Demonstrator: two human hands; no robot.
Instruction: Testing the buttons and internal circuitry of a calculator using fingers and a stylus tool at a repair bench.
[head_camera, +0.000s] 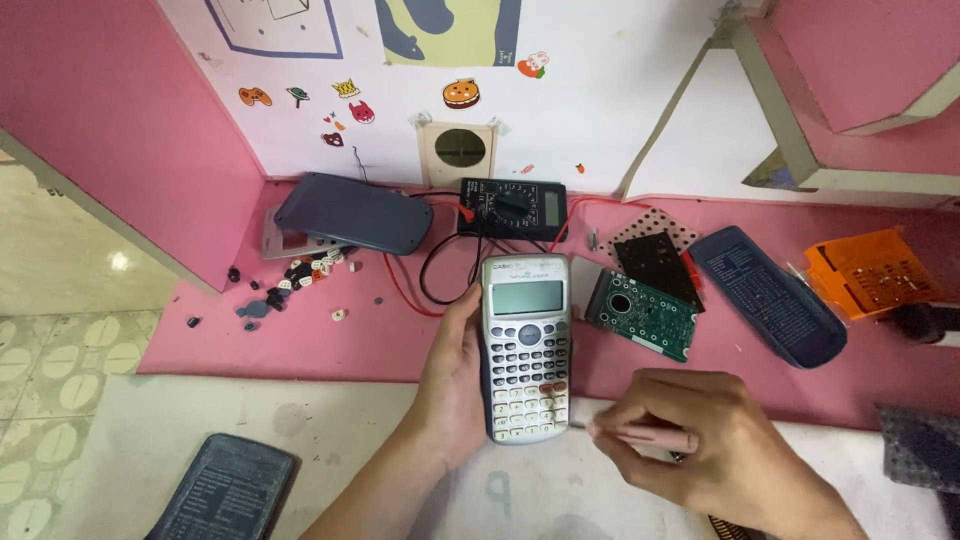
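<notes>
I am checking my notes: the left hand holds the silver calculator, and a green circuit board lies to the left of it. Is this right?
Not quite. In the head view the left hand holds the silver calculator, but the green circuit board lies to its right.

Screens, stickers and labels on the pink worktop

The silver calculator (526, 346), held upright in the left hand (452, 385), has a blank grey-green rectangular screen (527, 297) near its top. Behind it, against the wall, the black multimeter (512, 208) carries a small grey screen (552, 207) at its right end. Small cartoon stickers (349, 103) (orange, red, yellow) dot the white wall. A pale printed label (745, 283) covers the dark blue cover (769, 295) on the right, and another (222, 491) sits on the dark cover (226, 492) at lower left.
</notes>
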